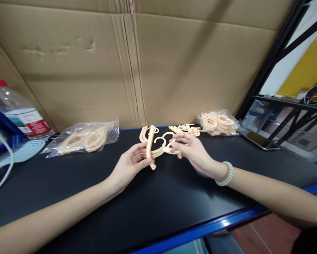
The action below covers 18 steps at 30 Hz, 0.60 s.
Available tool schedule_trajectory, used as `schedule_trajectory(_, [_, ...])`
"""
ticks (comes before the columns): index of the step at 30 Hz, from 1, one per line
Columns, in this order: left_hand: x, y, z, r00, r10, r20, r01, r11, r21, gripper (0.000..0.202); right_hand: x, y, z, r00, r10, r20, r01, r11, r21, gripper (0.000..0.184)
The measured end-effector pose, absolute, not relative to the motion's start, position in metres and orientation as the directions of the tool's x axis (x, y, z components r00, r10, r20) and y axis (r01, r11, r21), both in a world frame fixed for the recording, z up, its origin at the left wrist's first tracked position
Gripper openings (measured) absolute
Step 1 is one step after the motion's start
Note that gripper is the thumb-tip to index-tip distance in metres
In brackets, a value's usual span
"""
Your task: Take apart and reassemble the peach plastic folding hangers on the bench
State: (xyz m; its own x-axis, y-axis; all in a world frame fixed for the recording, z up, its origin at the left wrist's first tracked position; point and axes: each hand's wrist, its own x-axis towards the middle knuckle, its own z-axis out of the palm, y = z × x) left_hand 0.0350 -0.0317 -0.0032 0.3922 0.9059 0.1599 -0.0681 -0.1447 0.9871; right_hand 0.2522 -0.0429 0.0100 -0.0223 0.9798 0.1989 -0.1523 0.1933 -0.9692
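Note:
Upright between the fingers and thumb of my left hand (132, 162) is a cream plastic bar (149, 148), slightly bent, with a small hole near its lower end. My right hand (192, 151) pinches a cream hanger piece (167, 149), whose curved parts reach across toward my left fingers. A hook shape (160, 139) rises from around its middle; whether it is joined on I cannot tell. Behind my hands lie loose curved cream pieces (143, 134) and a pile of small cream parts (189, 129). My fingers partly cover the held pieces.
A clear bag of cream parts (87, 138) lies left, another bag (218, 122) back right beside a phone-like dark slab (259, 138). At far left are a pale hairbrush (30, 150) and a red-capped bottle (23, 113). Cardboard (68, 63) walls the back of the black table (161, 204).

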Motion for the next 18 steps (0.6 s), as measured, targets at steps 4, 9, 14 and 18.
schedule_trajectory(4, [0.0352,-0.0309,-0.0045,0.395,0.897,0.201,-0.060,-0.193,0.979,0.022,0.2504,-0.0438,0.0065,-0.046,0.975,0.217,-0.114,0.211,-0.971,0.036])
schedule_trajectory(9, [0.0380,-0.0350,0.0002,0.412,0.885,0.217,0.001,-0.238,0.971,0.018,0.2482,-0.0455,0.0027,-0.092,0.958,0.273,-0.112,0.262,-0.959,0.029])
schedule_trajectory(14, [0.0389,-0.0367,0.0014,0.450,0.863,0.231,-0.012,-0.252,0.968,0.016,0.2472,-0.0460,0.0002,-0.104,0.961,0.257,-0.162,0.238,-0.958,0.034])
schedule_trajectory(18, [0.0389,-0.0374,0.0008,0.470,0.853,0.226,-0.038,-0.236,0.971,0.017,0.2469,-0.0453,-0.0006,-0.218,0.942,0.255,-0.173,0.220,-0.960,0.022])
